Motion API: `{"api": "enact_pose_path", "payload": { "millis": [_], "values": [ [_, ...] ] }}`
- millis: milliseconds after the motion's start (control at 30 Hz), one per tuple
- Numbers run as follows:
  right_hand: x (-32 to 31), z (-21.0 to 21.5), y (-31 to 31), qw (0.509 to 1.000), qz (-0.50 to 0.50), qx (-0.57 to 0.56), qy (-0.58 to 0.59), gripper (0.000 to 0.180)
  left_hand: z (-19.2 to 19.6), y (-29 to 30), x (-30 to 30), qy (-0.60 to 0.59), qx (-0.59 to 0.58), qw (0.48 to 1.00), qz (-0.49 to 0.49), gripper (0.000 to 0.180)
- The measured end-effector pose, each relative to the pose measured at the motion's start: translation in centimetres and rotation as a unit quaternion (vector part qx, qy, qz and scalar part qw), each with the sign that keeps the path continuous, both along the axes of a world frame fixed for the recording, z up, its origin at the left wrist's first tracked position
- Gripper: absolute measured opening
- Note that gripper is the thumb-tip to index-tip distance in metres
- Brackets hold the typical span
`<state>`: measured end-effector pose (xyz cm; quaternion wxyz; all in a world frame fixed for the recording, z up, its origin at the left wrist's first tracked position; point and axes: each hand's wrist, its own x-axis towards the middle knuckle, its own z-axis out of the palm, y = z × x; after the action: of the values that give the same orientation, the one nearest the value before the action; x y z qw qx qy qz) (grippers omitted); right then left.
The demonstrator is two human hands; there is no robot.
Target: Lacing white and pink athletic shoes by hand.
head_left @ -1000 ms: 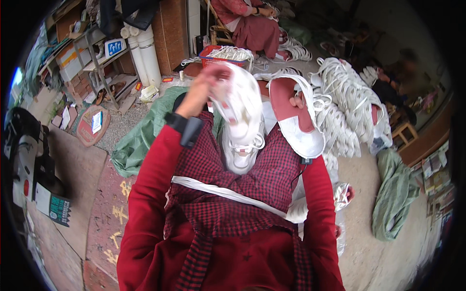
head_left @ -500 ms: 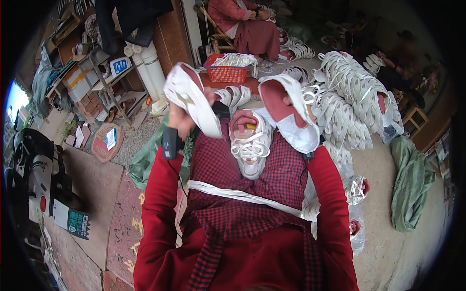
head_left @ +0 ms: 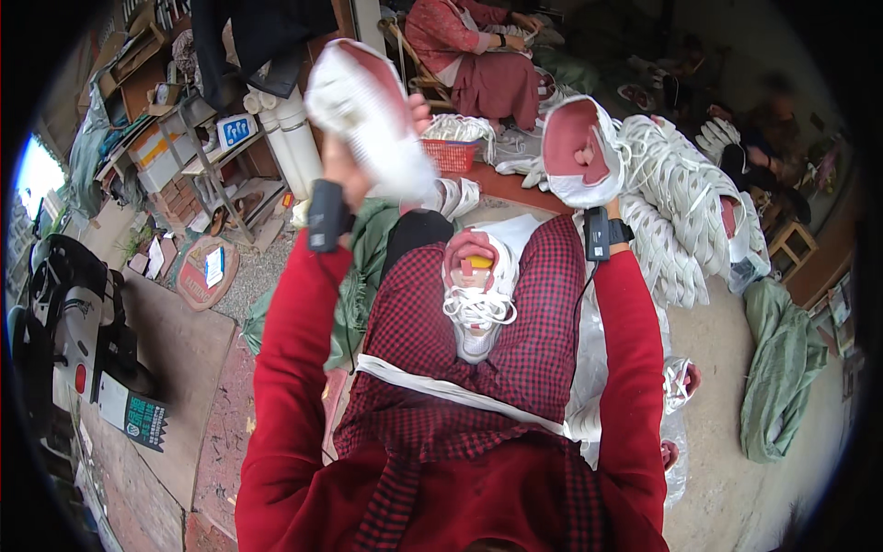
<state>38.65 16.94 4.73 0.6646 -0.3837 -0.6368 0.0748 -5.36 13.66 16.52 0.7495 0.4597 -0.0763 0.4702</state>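
Raised at the left, my left hand point(head_left: 342, 173) grips a white shoe upper point(head_left: 363, 115) with a pinkish-red lining; motion blurs the upper. On the right, my right hand point(head_left: 586, 155) holds a second white shoe upper point(head_left: 604, 189), its red inside facing me and some fingertips showing in the opening. The rest of that hand is behind the upper. Between my thighs, a white laced shoe point(head_left: 476, 308) rests with its toe toward me and something yellow inside its opening. A bundle of white laces point(head_left: 451, 391) lies across my checked apron point(head_left: 414, 327).
A long pile of white shoes point(head_left: 676, 179) stands at the right, with a green sack point(head_left: 782, 368) beyond. Ahead are a red basket point(head_left: 448, 156) of white laces and a seated person point(head_left: 478, 69). A scooter point(head_left: 83, 340) and a cluttered shelf point(head_left: 216, 161) are at the left.
Both hands have lifted their shoe uppers farther up and away from my lap. The left upper has turned, and the right one now faces me with its opening.
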Motion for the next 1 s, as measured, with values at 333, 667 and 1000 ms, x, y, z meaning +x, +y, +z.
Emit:
{"api": "enact_pose_path", "payload": {
  "millis": [333,667,1000],
  "values": [
    [-20.9,0.8,-14.8,0.972,0.021,-0.012,-0.235,0.012,-5.6,-11.9,-7.8,0.291,-0.021,0.941,0.172,0.064],
    [-18.0,2.0,-14.9,0.925,-0.159,-0.109,-0.327,0.014,-10.6,-7.5,-1.3,0.18,-0.139,0.963,0.143,0.046],
    [-23.3,-3.9,-16.2,0.857,-0.146,0.064,-0.49,0.026,-14.9,-2.5,-5.2,0.207,-0.184,0.951,0.135,0.053]
  ]
}}
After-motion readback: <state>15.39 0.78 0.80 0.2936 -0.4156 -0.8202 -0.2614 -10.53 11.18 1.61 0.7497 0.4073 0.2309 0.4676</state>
